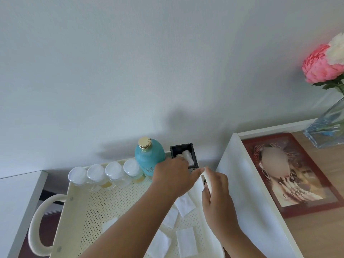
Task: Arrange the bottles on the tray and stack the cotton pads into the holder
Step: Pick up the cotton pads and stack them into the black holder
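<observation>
The left hand (pixel 172 172) is reaching over the cream perforated tray (pixel 104 205), its fingers pressing a cotton pad (pixel 188 156) into the black holder (pixel 183 155) at the tray's far right corner. The right hand (pixel 216 190) is gripping the tray's right handle (pixel 206 180). Four small clear-capped bottles (pixel 105 174) are standing in a row along the far rim, beside a teal bottle (pixel 149 155). Loose cotton pads (pixel 184 204) are lying on the tray floor
</observation>
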{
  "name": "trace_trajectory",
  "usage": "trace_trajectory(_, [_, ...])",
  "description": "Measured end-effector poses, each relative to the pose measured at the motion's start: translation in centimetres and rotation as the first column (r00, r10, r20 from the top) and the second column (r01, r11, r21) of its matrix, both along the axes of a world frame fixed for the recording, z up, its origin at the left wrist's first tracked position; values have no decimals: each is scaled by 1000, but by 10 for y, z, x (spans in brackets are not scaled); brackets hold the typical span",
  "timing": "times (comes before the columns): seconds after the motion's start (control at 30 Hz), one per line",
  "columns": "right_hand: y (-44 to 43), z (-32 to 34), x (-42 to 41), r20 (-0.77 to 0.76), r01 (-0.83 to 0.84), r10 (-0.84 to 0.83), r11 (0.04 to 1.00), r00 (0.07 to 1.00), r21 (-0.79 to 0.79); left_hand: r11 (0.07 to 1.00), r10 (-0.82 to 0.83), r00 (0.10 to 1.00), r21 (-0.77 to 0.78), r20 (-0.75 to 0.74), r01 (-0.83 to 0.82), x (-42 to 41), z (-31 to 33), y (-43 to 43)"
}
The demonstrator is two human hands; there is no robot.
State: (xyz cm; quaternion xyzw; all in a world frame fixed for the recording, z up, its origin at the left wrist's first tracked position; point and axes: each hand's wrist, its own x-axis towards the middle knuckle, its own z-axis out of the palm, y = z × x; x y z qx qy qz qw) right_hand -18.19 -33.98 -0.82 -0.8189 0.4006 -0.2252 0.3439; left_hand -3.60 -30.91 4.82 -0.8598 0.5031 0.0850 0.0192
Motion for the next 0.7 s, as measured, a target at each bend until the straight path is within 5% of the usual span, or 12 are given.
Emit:
trace_trajectory(0.2, [0, 1, -1, -29, 3, -4, 999, 1000, -33, 993, -26, 999, -119, -33, 22, -1, 7, 7])
trace_trajectory(0.4, [1, 4, 0, -14, 9, -10, 999, 1000, -51, 902, -35, 999, -431, -39, 15, -2, 10, 47])
trace_trajectory(0.57, [22, 4, 1, -43, 76, -109, 880, 993, -468, 866, 126, 947, -433, -295, -250, 19, -13, 106])
trace_trajectory(0.7, [60, -1, 19, -44, -157, 152, 908, 987, -388, 799, 318, 839, -351, -442, -488, 50, -41, 167])
